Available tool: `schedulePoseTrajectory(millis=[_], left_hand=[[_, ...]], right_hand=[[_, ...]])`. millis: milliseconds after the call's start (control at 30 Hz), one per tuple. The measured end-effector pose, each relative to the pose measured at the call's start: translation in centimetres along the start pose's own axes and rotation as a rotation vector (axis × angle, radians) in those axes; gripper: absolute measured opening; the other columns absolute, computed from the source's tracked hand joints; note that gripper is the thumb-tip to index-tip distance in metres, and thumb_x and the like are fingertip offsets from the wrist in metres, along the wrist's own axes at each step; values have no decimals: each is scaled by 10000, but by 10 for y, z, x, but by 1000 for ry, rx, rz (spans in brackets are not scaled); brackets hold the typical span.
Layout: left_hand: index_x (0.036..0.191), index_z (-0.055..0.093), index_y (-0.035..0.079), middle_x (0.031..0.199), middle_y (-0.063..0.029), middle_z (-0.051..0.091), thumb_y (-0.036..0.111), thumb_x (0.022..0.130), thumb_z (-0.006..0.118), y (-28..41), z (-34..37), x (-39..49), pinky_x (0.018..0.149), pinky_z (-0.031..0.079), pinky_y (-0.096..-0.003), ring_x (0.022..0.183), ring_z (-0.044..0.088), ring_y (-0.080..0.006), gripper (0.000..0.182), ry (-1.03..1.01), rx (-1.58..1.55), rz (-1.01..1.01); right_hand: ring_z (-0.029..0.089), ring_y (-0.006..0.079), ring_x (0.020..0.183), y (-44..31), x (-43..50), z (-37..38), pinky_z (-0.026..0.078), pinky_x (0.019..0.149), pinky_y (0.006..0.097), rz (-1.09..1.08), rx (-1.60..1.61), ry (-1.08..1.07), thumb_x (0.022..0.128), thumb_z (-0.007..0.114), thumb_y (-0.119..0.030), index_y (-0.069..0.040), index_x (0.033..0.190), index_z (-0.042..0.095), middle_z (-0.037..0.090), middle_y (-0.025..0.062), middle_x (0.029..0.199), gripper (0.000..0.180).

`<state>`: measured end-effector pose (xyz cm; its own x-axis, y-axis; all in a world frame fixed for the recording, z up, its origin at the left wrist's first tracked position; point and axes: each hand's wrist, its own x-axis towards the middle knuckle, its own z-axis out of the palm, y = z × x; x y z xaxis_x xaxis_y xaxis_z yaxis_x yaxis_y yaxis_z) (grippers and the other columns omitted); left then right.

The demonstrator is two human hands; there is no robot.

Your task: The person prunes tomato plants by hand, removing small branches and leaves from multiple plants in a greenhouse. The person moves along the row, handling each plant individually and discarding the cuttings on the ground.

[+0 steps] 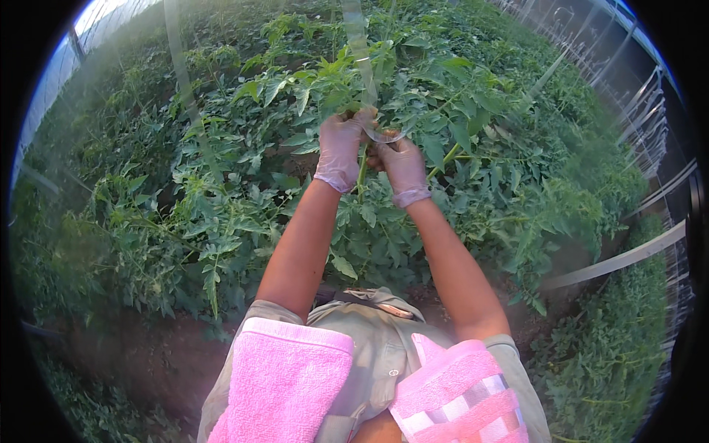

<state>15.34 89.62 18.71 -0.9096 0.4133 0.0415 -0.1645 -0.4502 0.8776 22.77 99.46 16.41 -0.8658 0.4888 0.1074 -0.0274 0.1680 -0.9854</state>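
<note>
Both hands, in thin translucent gloves, are raised close together at a tomato plant's green stem (pixel 361 174). My left hand (pixel 340 145) has its fingers closed on a clear plastic strip (pixel 359 50) that hangs from above. Just to the right and slightly lower, my right hand (pixel 400 163) pinches what looks like the lower part of the same strip, which curves between the hands. The fingertips are partly hidden and blurred. Leafy tomato shoots (pixel 332 83) stand right behind the hands, and a thick side stem (pixel 445 160) rises to the right of my right hand.
Dense tomato foliage (pixel 221 221) spreads on both sides. Another hanging strip (pixel 180 61) is at the left. A pale band (pixel 620 260) crosses the lower right. Bare soil (pixel 149 354) shows between rows. A pink towel (pixel 293 371) drapes over my chest, its other end at the right.
</note>
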Motion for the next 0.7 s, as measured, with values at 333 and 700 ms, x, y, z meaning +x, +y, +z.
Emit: schedulePoseTrajectory(millis=[333, 700], left_hand=[[1039, 640, 39, 931, -18, 644, 176, 865, 625, -7, -8, -5, 698, 448, -293, 809, 567, -117, 222, -85, -123, 172], [1023, 632, 74, 983, -137, 658, 55, 667, 632, -19, -16, -5, 742, 499, -363, 937, 630, -318, 356, -60, 131, 160]], right_hand=[[681, 208, 812, -18, -17, 4, 520, 717, 310, -744, -461, 26, 825, 677, -113, -25, 1073, 636, 696, 118, 905, 267], [637, 357, 957, -77, 0, 1, 512, 835, 391, -409, -770, -65, 827, 672, -330, -11, 1056, 649, 664, 213, 1017, 393]])
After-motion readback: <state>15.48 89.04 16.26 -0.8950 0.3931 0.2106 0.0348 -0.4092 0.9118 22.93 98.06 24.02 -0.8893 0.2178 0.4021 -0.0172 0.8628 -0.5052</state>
